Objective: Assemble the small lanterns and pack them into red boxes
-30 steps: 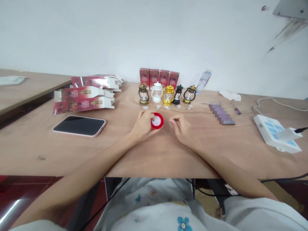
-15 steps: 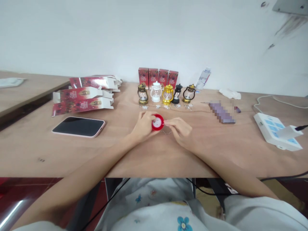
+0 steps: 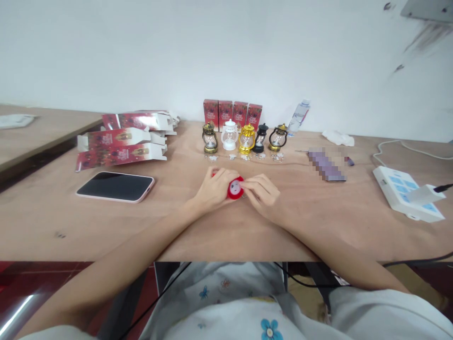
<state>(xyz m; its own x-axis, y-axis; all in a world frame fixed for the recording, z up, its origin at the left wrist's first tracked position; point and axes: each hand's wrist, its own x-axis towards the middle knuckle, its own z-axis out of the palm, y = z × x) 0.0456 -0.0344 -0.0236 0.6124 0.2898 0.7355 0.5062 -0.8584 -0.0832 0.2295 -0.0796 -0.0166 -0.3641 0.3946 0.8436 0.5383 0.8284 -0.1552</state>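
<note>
My left hand (image 3: 216,186) is wrapped round what looks like a small red lantern (image 3: 240,193), tilted so that its round pale underside with dark spots faces me. A bit of its red body shows past my fingers on the left; the rest is hidden. My right hand (image 3: 262,191) has thumb and fingers pinched together at the right edge of that underside. Whatever sits between those fingertips is too small to make out. Just behind the hands stand several small lanterns, among them a white one (image 3: 230,136) and a gold one (image 3: 247,140), with small clear-looking pieces (image 3: 232,157) before them.
Several red boxes (image 3: 211,113) stand against the wall. Flattened red cartons (image 3: 120,153) and a phone (image 3: 115,186) lie left. On the right are a bottle (image 3: 299,115), crumpled tissue (image 3: 338,138), a purple packet (image 3: 326,165) and a white power strip (image 3: 406,191) with cords.
My left hand has turned the red lantern and brought it slightly right and down. My right fingertips have shifted from beside its rim onto the edge of the underside.
</note>
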